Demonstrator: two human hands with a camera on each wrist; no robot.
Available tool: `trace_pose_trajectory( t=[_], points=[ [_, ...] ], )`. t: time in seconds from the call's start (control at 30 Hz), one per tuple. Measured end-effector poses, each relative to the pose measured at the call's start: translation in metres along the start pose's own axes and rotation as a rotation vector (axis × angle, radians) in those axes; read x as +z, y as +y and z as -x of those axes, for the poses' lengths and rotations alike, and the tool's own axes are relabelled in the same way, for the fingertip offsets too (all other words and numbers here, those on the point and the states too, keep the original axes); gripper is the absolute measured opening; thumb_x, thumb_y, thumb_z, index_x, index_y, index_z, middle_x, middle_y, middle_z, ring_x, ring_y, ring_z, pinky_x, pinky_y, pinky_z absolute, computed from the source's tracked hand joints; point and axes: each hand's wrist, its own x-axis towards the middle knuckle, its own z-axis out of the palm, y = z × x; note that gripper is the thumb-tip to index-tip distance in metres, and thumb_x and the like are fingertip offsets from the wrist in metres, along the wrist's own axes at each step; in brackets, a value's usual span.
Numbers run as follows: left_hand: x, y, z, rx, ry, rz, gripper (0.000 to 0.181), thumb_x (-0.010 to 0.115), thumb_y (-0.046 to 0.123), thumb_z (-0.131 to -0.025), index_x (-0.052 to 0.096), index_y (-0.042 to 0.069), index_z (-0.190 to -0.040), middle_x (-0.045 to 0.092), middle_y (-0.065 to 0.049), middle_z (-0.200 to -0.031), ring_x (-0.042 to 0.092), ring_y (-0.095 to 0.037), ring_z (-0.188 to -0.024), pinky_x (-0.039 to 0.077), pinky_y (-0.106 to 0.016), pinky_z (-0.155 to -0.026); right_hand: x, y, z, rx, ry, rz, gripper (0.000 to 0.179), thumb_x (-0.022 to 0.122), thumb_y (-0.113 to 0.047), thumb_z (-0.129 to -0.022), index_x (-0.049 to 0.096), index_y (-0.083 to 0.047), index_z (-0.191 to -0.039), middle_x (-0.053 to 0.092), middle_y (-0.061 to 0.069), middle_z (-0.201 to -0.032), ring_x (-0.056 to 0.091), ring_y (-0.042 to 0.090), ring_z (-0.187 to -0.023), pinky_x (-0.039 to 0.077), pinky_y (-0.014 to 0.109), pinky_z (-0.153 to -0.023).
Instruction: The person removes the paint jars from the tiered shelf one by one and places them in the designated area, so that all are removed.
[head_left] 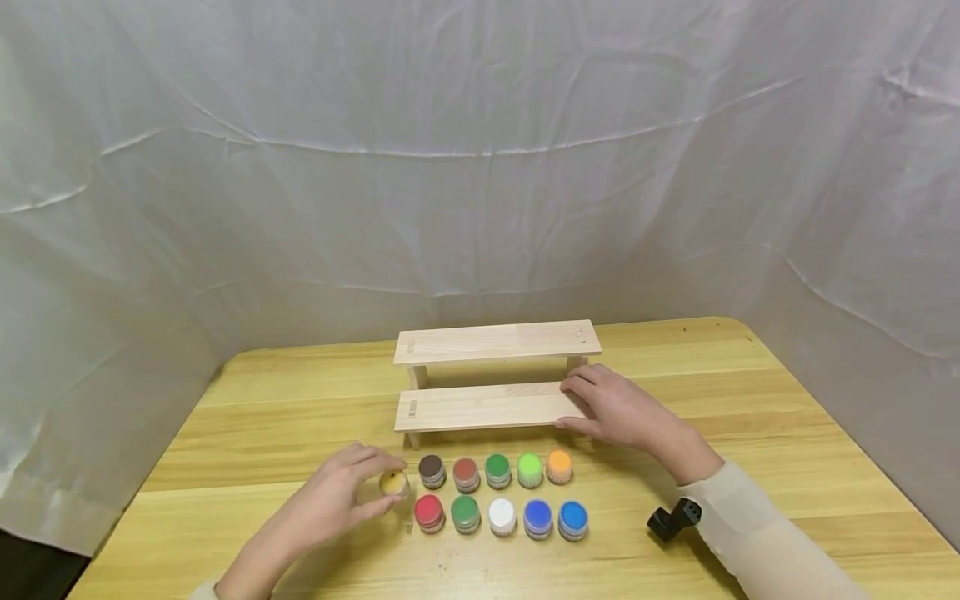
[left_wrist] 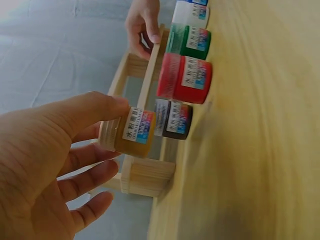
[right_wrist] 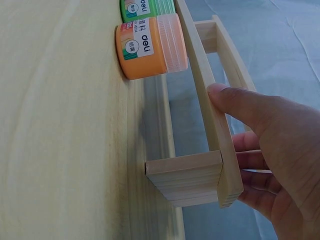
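Note:
My left hand pinches a yellow paint jar between thumb and fingers, at the left end of the jar rows. In the left wrist view the jar appears tilted or sideways because of the camera angle; whether it touches the table I cannot tell. A dark brown paint jar and a red paint jar stand just right of it. With its thumb on the front edge and fingers over the board, my right hand grips the right end of the two-step wooden rack at its lower step.
Two rows of paint jars stand before the rack, among them a white jar, an orange jar and a blue jar. A black device sits at the right sleeve. Pale cloth hangs behind the wooden table.

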Motion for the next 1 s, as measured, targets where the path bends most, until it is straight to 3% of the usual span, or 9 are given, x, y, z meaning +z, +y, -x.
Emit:
trace_pose_trajectory(
  t=[0.5, 0.7, 1.0],
  points=[
    [0.005, 0.0016, 0.0088, -0.005, -0.223, 0.072, 0.029, 0.072, 0.035, -0.089, 0.07, 0.017, -0.111, 0.064, 0.014, -0.108, 0.06, -0.013, -0.103, 0.051, -0.04, -0.091, 0.0, 0.0002, 0.0005, -0.008, 0.005, 0.008, 0.055, 0.069, -0.052, -0.086, 0.064, -0.006, -0.117, 0.061, 0.008, -0.114, 0.059, 0.024, -0.104, 0.051, 0.041, -0.091],
    [0.0036, -0.0003, 0.0096, -0.005, -0.254, 0.089, 0.027, 0.074, 0.032, -0.087, 0.07, 0.019, -0.111, 0.062, 0.017, -0.108, 0.059, -0.011, -0.102, 0.051, -0.038, -0.09, -0.0002, 0.0006, 0.0004, -0.003, 0.002, 0.014, 0.056, 0.069, -0.053, -0.086, 0.064, -0.006, -0.117, 0.061, 0.008, -0.114, 0.059, 0.024, -0.104, 0.051, 0.041, -0.091],
    [0.0013, -0.0022, 0.0105, -0.01, -0.256, 0.082, 0.041, 0.07, 0.045, -0.088, 0.068, 0.017, -0.117, 0.064, 0.014, -0.111, 0.059, -0.013, -0.104, 0.051, -0.041, -0.091, 0.0004, 0.0002, 0.0008, -0.001, -0.001, 0.004, 0.055, 0.069, -0.053, -0.087, 0.064, -0.006, -0.117, 0.061, 0.008, -0.115, 0.059, 0.024, -0.105, 0.051, 0.042, -0.091]
  ],
)
